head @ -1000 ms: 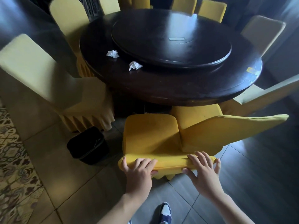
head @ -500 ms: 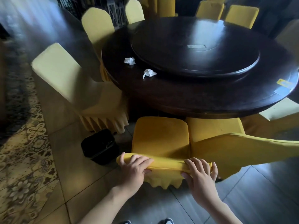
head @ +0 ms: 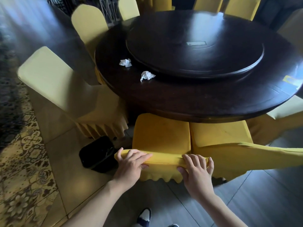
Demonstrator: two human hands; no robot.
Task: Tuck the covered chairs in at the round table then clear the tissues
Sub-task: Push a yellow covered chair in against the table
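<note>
At the dark round worktop, both hands, left hand and right hand, curl over the chair back, whose seat could jam the neighbouring chair; tissues lie beyond.

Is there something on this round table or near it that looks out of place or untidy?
Yes. Two crumpled tissues lie on the dark round table, beside the raised turntable. On the floor, a black bin sits tilted beside the chair that both hands hold.
</note>
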